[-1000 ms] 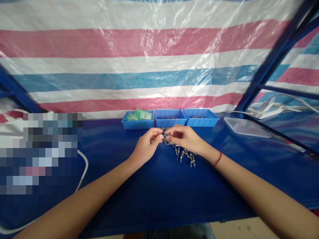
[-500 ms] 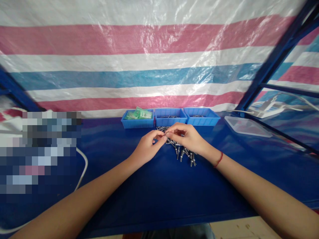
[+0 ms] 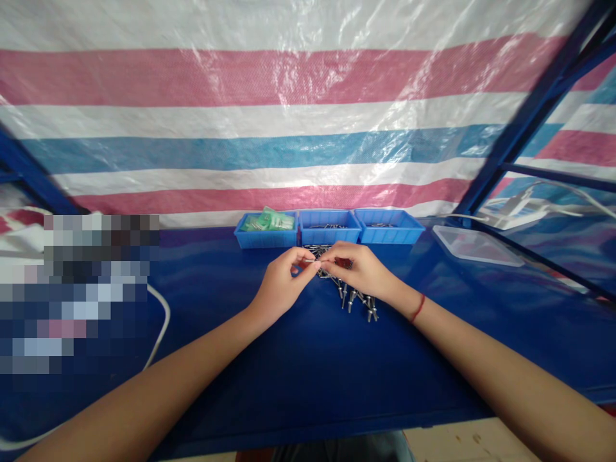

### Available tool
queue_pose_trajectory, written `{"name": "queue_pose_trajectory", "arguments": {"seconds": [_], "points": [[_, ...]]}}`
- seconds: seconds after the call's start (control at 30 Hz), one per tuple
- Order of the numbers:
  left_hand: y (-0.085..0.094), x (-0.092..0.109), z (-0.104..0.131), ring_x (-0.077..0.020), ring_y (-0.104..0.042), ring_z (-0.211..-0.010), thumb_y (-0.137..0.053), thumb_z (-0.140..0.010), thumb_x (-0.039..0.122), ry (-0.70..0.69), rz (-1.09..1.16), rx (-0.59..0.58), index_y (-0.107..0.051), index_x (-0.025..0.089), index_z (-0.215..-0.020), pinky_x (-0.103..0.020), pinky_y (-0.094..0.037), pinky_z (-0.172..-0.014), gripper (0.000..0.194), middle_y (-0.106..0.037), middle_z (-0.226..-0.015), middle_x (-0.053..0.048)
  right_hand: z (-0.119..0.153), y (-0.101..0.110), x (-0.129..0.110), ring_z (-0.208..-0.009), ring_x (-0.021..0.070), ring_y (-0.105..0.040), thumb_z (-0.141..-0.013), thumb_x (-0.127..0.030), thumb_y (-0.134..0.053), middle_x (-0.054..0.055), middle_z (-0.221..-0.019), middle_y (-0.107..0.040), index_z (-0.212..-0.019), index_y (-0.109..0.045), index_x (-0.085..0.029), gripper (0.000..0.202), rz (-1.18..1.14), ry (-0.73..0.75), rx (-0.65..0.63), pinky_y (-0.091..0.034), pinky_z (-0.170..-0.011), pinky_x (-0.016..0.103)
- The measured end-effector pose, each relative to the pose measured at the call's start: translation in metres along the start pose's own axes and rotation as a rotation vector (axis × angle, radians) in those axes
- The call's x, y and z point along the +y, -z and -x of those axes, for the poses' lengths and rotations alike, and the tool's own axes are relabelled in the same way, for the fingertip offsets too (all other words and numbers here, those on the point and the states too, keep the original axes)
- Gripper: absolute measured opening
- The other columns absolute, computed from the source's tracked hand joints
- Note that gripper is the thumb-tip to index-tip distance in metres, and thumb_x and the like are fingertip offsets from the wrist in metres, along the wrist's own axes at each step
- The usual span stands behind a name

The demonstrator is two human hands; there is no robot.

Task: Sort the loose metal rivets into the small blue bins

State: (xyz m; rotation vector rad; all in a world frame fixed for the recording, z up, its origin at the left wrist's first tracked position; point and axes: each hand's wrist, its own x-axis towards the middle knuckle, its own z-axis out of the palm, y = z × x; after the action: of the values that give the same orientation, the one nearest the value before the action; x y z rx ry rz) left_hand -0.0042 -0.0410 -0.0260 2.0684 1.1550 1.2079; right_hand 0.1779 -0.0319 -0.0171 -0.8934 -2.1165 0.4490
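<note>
A thin silver blind rivet (image 3: 310, 260) is pinched between the fingertips of both hands, partly hidden by them. My left hand (image 3: 276, 282) grips it with thumb and forefinger from the left. From the right, the thumb and forefinger of my right hand (image 3: 363, 269) close on its other end; a red cord circles that wrist. Under and around the right hand lies a loose pile of blind rivets (image 3: 351, 301), some of it covered by the hand.
Behind the hands stand three blue bins: the left bin (image 3: 267, 241) holds green packets, the middle bin (image 3: 337, 236) and right bin (image 3: 394, 236) hold small metal pieces. A clear plastic lid (image 3: 476, 247) lies at right. A white cable (image 3: 163, 321) runs at left beside a blurred-out area.
Both hands have shifted slightly, and more of the rivet shows at the left fingertips. The right wrist has moved a little to the left. The pile and bins look the same.
</note>
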Motion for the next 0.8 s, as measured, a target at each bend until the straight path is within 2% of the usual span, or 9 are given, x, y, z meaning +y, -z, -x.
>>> {"name": "queue_pose_trajectory", "arguments": {"seconds": [0.13, 0.23, 0.3, 0.37, 0.47, 0.53, 0.67, 0.73, 0.8], "points": [[-0.001, 0.000, 0.000, -0.0152, -0.061, -0.077, -0.058, -0.081, 0.030, -0.009, -0.009, -0.005, -0.058, 0.019, -0.082, -0.027, -0.046, -0.068, 0.011, -0.066, -0.083, -0.001, 0.000, -0.002, -0.001, -0.069, 0.0135, -0.055, -0.084, -0.028, -0.055, 0.004, -0.076, -0.063, -0.083, -0.069, -0.018, 0.017, -0.022, 0.014, -0.045, -0.043, -0.064, 0.026], [-0.003, -0.002, 0.001, -0.0149, -0.062, -0.077, -0.059, -0.081, 0.030, -0.014, -0.011, -0.030, -0.056, 0.019, -0.095, -0.027, -0.046, -0.068, 0.018, -0.065, -0.083, -0.001, -0.001, -0.004, 0.003, -0.071, 0.0139, -0.056, -0.085, -0.030, -0.054, 0.004, -0.079, -0.065, -0.083, -0.069, -0.018, 0.019, -0.058, -0.026, -0.032, -0.043, -0.066, 0.027], [-0.005, -0.004, 0.001, -0.0146, -0.061, -0.078, -0.060, -0.081, 0.029, -0.035, -0.018, -0.039, -0.052, 0.019, -0.106, -0.027, -0.046, -0.068, 0.028, -0.064, -0.083, -0.001, -0.002, -0.002, 0.009, -0.071, 0.0144, -0.056, -0.084, -0.034, -0.054, 0.004, -0.080, -0.065, -0.081, -0.068, -0.017, 0.022, -0.106, -0.120, 0.057, -0.043, -0.068, 0.028], [-0.006, -0.005, 0.002, -0.0142, -0.060, -0.079, -0.058, -0.082, 0.027, -0.083, -0.044, -0.045, -0.050, 0.019, -0.111, -0.027, -0.046, -0.070, 0.031, -0.063, -0.085, -0.001, -0.004, 0.003, 0.018, -0.070, 0.0142, -0.055, -0.081, -0.037, -0.056, 0.004, -0.078, -0.065, -0.078, -0.066, -0.015, 0.024, -0.168, -0.262, 0.227, -0.043, -0.068, 0.028], [-0.006, -0.004, 0.003, -0.0143, -0.060, -0.083, -0.055, -0.084, 0.024, -0.168, -0.102, -0.080, -0.055, 0.019, -0.106, -0.028, -0.046, -0.075, 0.022, -0.062, -0.090, -0.002, -0.006, 0.019, 0.034, -0.056, 0.0104, -0.047, -0.074, -0.039, -0.062, 0.001, -0.066, -0.057, -0.072, -0.063, -0.015, 0.024, -0.278, -0.536, 0.536, -0.040, -0.054, 0.025], [-0.004, -0.002, 0.004, -0.0150, -0.059, -0.086, -0.052, -0.086, 0.022, -0.222, -0.131, -0.132, -0.058, 0.019, -0.101, -0.029, -0.046, -0.079, 0.016, -0.062, -0.092, -0.004, -0.005, 0.033, 0.045, -0.046, 0.0078, -0.038, -0.071, -0.040, -0.063, -0.003, -0.058, -0.049, -0.069, -0.059, -0.016, 0.024, -0.332, -0.672, 0.674, -0.033, -0.044, 0.024], [-0.001, 0.003, 0.005, -0.0180, -0.057, -0.095, -0.049, -0.087, 0.019, -0.310, -0.225, -0.258, -0.061, 0.021, -0.099, -0.034, -0.044, -0.087, 0.017, -0.063, -0.098, -0.005, -0.002, 0.052, 0.059, -0.038, 0.0055, -0.029, -0.073, -0.044, -0.059, -0.004, -0.054, -0.042, -0.070, -0.056, -0.017, 0.028, -0.371, -0.772, 0.730, -0.024, -0.035, 0.023], [-0.001, 0.004, 0.006, -0.0205, -0.054, -0.106, -0.047, -0.089, 0.022, -0.361, -0.308, -0.330, -0.059, 0.025, -0.109, -0.039, -0.041, -0.092, 0.024, -0.061, -0.112, -0.005, -0.001, 0.055, 0.060, -0.037, 0.0048, -0.027, -0.076, -0.045, -0.055, -0.004, -0.055, -0.041, -0.072, -0.057, -0.016, 0.029, -0.412, -0.805, 0.745, -0.022, -0.034, 0.022], [-0.002, 0.005, 0.008, -0.0229, -0.046, -0.119, -0.043, -0.091, 0.026, -0.416, -0.392, -0.409, -0.053, 0.030, -0.121, -0.044, -0.036, -0.097, 0.032, -0.053, -0.129, -0.005, -0.002, 0.054, 0.056, -0.037, 0.0049, -0.027, -0.079, -0.044, -0.051, -0.004, -0.055, -0.041, -0.073, -0.057, -0.017, 0.029, -0.449, -0.814, 0.735, -0.021, -0.034, 0.022]]}}
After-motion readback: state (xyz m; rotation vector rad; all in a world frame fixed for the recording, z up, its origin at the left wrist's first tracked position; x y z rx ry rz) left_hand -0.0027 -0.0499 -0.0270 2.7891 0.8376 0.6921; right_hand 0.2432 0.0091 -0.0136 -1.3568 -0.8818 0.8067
